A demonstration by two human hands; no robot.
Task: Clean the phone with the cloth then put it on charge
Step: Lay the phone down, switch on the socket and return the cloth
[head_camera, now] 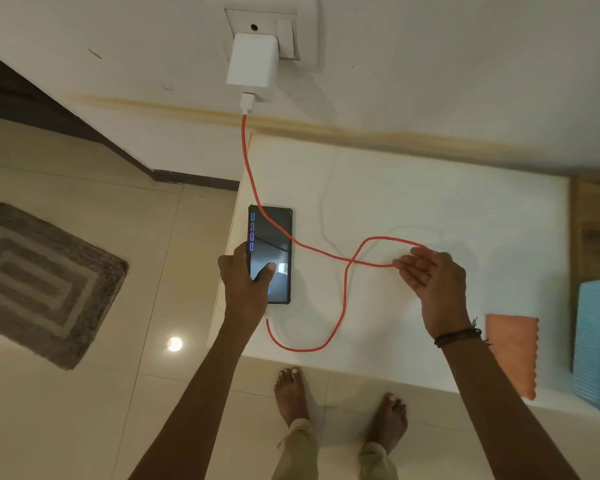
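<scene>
White counter [430, 188]: phone [274, 237] under left hand [245, 275].

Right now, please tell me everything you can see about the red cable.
The red cable looks braided. A white plug joins it to the white charger in the wall socket. It hangs down, crosses the lit phone screen, runs right over the white table, loops and crosses itself near the open right hand, whose fingertips appear to touch it, then curves back to the phone's near end, seemingly plugged in. The left hand holds the phone, not the cable.
</scene>
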